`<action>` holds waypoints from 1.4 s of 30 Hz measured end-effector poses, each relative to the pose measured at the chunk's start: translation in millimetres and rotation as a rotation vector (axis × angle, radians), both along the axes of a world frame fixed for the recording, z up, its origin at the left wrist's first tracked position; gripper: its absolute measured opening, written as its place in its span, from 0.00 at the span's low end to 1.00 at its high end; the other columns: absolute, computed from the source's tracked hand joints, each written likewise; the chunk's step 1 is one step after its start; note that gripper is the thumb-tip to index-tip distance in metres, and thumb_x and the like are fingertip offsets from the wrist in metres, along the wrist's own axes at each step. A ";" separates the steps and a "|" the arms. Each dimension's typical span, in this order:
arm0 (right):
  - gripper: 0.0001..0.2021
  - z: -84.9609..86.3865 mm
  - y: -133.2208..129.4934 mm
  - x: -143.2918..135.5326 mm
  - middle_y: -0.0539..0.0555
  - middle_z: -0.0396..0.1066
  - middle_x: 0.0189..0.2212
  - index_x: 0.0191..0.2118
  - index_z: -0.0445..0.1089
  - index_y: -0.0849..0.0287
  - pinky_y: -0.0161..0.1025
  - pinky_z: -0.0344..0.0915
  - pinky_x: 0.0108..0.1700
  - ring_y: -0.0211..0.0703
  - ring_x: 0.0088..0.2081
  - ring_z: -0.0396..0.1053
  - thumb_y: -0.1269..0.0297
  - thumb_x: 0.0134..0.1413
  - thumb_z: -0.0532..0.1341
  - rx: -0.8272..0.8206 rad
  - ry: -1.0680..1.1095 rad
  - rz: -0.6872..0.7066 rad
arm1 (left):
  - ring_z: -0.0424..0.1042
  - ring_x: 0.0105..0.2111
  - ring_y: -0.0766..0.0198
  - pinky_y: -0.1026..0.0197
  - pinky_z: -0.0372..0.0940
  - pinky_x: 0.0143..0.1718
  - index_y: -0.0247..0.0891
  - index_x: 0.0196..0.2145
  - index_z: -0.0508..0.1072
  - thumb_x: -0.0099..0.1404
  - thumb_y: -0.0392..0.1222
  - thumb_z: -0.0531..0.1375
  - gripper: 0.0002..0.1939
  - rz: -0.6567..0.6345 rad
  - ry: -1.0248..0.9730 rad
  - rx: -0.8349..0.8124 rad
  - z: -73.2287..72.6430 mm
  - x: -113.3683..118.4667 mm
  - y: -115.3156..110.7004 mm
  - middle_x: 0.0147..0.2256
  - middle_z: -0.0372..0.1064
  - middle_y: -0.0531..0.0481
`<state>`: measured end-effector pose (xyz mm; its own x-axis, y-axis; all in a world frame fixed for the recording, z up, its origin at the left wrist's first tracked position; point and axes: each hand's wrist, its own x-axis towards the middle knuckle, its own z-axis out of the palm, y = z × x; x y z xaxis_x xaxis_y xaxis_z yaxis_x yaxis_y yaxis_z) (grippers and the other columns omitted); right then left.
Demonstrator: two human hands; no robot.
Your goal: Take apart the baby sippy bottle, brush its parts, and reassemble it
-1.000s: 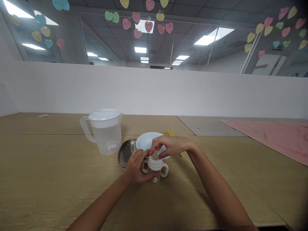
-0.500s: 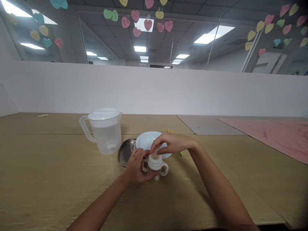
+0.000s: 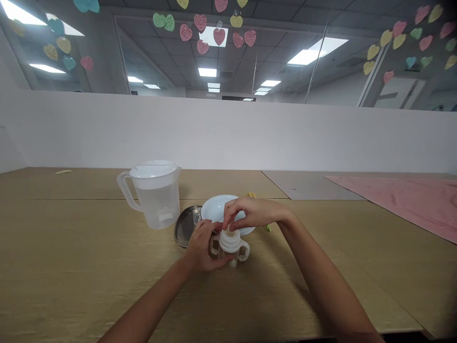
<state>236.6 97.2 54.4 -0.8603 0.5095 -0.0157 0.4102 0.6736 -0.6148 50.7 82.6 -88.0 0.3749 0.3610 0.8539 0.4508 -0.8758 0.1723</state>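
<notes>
Steadying the baby bottle (image 3: 230, 247) on the table (image 3: 71, 267), the left hand (image 3: 202, 247) wraps its body while right hand (image 3: 250, 213) fingers pinch what looks like the teat; white plate (image 3: 214, 209) just beyond.

jug (image 3: 154, 194) left — plate (image 3: 217, 209) right | bottle (image 3: 229, 245) in front

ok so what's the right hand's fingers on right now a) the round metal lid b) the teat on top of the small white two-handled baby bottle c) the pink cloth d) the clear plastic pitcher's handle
b: the right hand pinches the teat on top of the small white two-handled baby bottle, while the left hand grips the bottle's side; the clear plastic pitcher stands apart, untouched.
</notes>
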 end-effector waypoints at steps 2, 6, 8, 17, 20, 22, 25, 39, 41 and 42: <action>0.10 0.4 0.3 0.2 0.52 0.70 0.39 0.41 0.73 0.60 0.31 0.64 0.42 0.37 0.40 0.68 0.72 0.51 0.62 -0.017 0.023 0.011 | 0.67 0.37 0.54 0.51 0.63 0.40 0.35 0.47 0.59 0.52 0.52 0.63 0.30 0.003 -0.004 0.014 -0.3 0.2 0.3 0.36 0.67 0.44; 0.13 0.4 1.6 1.9 0.52 0.71 0.40 0.43 0.71 0.60 0.33 0.64 0.44 0.38 0.42 0.68 0.75 0.51 0.60 -0.051 0.063 0.049 | 0.67 0.36 0.53 0.50 0.62 0.40 0.35 0.48 0.58 0.52 0.51 0.63 0.31 -0.001 0.002 0.022 -1.5 0.1 1.2 0.36 0.68 0.44; 0.13 0.1 2.0 2.5 0.52 0.71 0.40 0.43 0.71 0.61 0.33 0.63 0.46 0.38 0.44 0.68 0.77 0.51 0.58 -0.065 0.072 0.082 | 0.68 0.36 0.53 0.50 0.62 0.40 0.35 0.48 0.59 0.52 0.51 0.62 0.30 0.006 0.008 0.015 -2.3 -0.2 1.5 0.36 0.68 0.44; 0.14 -1.1 1.4 0.6 0.50 0.71 0.36 0.44 0.70 0.58 0.32 0.64 0.40 0.38 0.40 0.68 0.75 0.50 0.60 -0.028 0.037 0.004 | 0.68 0.37 0.53 0.51 0.62 0.40 0.37 0.48 0.59 0.51 0.50 0.63 0.30 -0.006 0.007 -0.021 -2.3 -0.7 1.8 0.37 0.68 0.44; 0.13 -3.7 2.2 -2.9 0.48 0.69 0.28 0.42 0.71 0.58 0.30 0.60 0.31 0.36 0.31 0.66 0.66 0.48 0.64 0.077 -0.031 -0.122 | 0.68 0.36 0.54 0.52 0.62 0.39 0.38 0.46 0.59 0.52 0.50 0.62 0.28 -0.018 0.010 -0.023 -0.5 -0.4 1.2 0.36 0.67 0.45; 0.13 -6.4 3.1 -6.5 0.46 0.66 0.24 0.41 0.71 0.59 0.30 0.56 0.26 0.34 0.26 0.63 0.60 0.48 0.65 0.116 -0.064 -0.170 | 0.67 0.36 0.54 0.52 0.62 0.38 0.37 0.46 0.58 0.51 0.51 0.63 0.28 -0.024 0.003 -0.014 -0.5 -0.1 1.4 0.36 0.67 0.45; 0.11 -10.8 3.6 -12.5 0.45 0.61 0.20 0.40 0.71 0.59 0.30 0.51 0.23 0.31 0.22 0.58 0.59 0.52 0.62 0.161 -0.086 -0.187 | 0.67 0.35 0.54 0.51 0.62 0.38 0.37 0.47 0.58 0.51 0.51 0.63 0.29 -0.027 -0.008 0.000 -1.7 0.7 2.0 0.35 0.67 0.45; 0.25 -10.1 3.2 -7.3 0.49 0.67 0.33 0.47 0.67 0.54 0.31 0.55 0.29 0.38 0.32 0.64 0.51 0.42 0.67 0.145 -0.227 -0.178 | 0.68 0.38 0.52 0.49 0.61 0.41 0.38 0.48 0.58 0.52 0.52 0.62 0.29 -0.027 0.029 -0.033 -5.5 -1.9 4.1 0.37 0.67 0.44; 0.27 -12.2 4.3 -6.5 0.49 0.66 0.35 0.48 0.66 0.52 0.32 0.56 0.31 0.40 0.34 0.65 0.52 0.39 0.67 0.163 -0.294 -0.136 | 0.68 0.38 0.52 0.49 0.62 0.41 0.38 0.48 0.57 0.52 0.51 0.62 0.30 -0.028 0.021 -0.033 -4.5 -1.6 3.6 0.37 0.67 0.44; 0.27 -13.2 4.8 -6.4 0.49 0.66 0.35 0.49 0.66 0.52 0.32 0.56 0.31 0.40 0.35 0.65 0.52 0.39 0.67 0.172 -0.317 -0.120 | 0.68 0.38 0.52 0.49 0.62 0.42 0.38 0.49 0.57 0.52 0.50 0.62 0.30 -0.031 0.017 -0.037 -3.8 -1.3 3.0 0.38 0.67 0.43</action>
